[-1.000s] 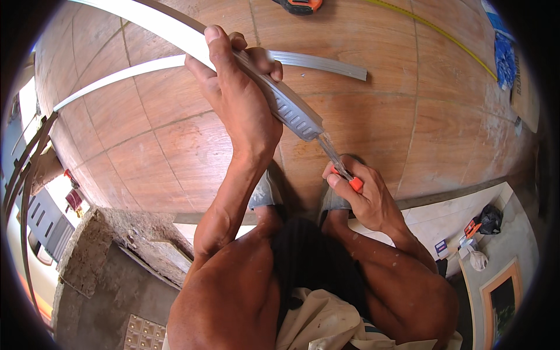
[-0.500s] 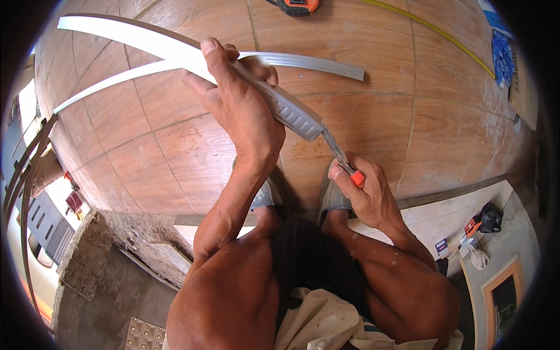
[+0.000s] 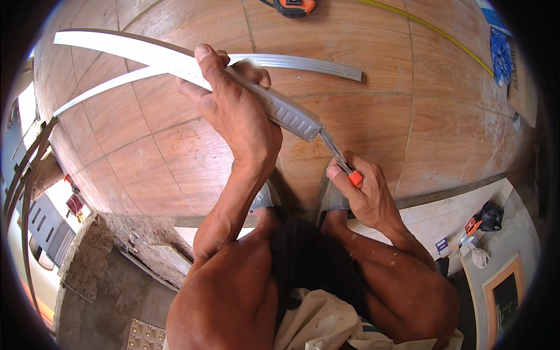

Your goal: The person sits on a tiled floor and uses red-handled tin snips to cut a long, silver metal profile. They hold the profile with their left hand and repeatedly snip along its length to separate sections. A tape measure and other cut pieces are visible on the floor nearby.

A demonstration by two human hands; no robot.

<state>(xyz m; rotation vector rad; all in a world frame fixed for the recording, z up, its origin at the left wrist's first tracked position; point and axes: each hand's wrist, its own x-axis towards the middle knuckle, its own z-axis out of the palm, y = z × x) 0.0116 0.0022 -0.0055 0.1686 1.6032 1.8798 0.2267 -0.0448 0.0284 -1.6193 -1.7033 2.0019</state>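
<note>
Worn on the head, at the left of a side-by-side pair. Facing down over the lap and bare legs (image 3: 224, 297) to the tiled floor (image 3: 350, 119). Near enough to show left grip (image 3: 242, 114) and right grip (image 3: 364, 185) large, around mid-frame. Upright, unmirrored, very wide, bending straight tile lines toward a dark round rim.

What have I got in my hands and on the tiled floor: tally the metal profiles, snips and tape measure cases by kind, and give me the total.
Metal profiles: 2 (slotted profile in the left hand, ribbed profile on the tiled floor)
Orange-handled snips: 1 (right hand)
Black-and-orange tape measure case: 1
Total: 4
</note>
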